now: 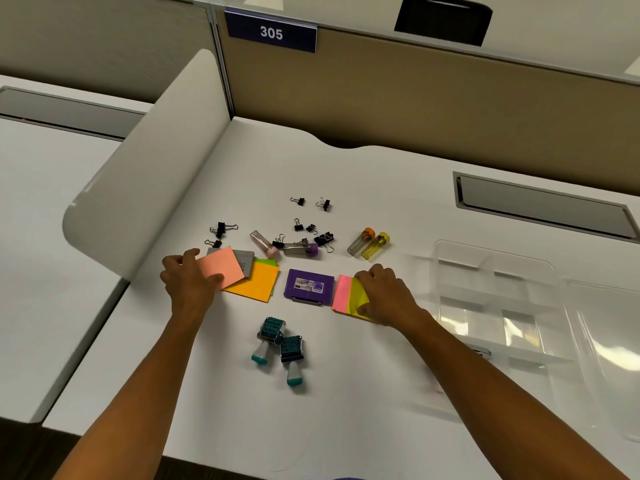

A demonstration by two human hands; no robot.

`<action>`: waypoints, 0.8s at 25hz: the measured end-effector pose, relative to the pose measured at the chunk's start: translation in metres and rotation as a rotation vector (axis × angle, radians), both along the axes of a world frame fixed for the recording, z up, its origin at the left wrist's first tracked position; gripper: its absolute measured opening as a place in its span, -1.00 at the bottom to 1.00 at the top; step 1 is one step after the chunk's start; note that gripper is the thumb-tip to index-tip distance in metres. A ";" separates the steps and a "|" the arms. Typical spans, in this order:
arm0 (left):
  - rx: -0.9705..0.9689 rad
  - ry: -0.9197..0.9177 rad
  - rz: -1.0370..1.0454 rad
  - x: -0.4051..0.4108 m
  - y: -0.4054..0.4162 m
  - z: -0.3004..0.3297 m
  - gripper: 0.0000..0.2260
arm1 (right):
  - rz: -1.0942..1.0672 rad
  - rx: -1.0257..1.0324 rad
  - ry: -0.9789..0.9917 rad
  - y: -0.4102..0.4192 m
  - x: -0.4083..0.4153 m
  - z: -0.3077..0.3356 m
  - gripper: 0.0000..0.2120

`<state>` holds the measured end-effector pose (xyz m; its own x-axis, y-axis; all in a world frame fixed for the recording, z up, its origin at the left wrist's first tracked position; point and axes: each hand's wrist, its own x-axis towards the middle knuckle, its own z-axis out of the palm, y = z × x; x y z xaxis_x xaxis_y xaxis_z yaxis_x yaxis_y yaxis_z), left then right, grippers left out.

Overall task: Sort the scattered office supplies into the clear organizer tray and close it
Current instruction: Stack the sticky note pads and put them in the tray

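On the white bench (pixel 346 427), the left grip (pixel 188 277) pinches a salmon sticky-note pad (pixel 221 266), the right grip (pixel 384 292) lies flat, unclenched, on a yellow-and-pink pad (pixel 346 294), and the clear organizer tray (pixel 498 306) sits open just right of it.

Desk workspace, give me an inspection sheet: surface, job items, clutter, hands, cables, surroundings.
Surface: white desk.
Job's things: clear plastic organizer tray, open and empty, at right; black binder clips, purple flat case, two teal-handled stamps, orange sticky pad scattered.
Clutter: nothing seen.
Grippers: left hand grips salmon note pad; right hand presses on pink-and-yellow note stack.
Cables: nothing seen.
Surroundings: tan cubicle partition, sign reading 305.
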<state>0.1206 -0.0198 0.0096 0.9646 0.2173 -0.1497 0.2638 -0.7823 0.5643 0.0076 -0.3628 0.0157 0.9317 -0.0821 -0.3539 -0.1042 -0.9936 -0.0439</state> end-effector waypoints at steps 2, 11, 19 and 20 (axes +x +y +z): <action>-0.014 -0.031 0.012 -0.003 0.000 0.001 -0.52 | -0.015 -0.003 -0.067 0.002 -0.004 0.001 -0.28; -0.182 -0.085 -0.048 -0.026 -0.010 0.024 -0.89 | -0.023 0.069 -0.210 0.007 -0.022 0.009 -0.47; -0.291 -0.131 -0.102 -0.051 -0.045 0.045 -0.85 | -0.159 0.279 -0.219 -0.006 -0.044 0.026 -0.60; -0.296 -0.128 -0.113 -0.053 -0.050 0.048 -0.80 | -0.188 0.311 -0.228 -0.009 -0.047 0.030 -0.61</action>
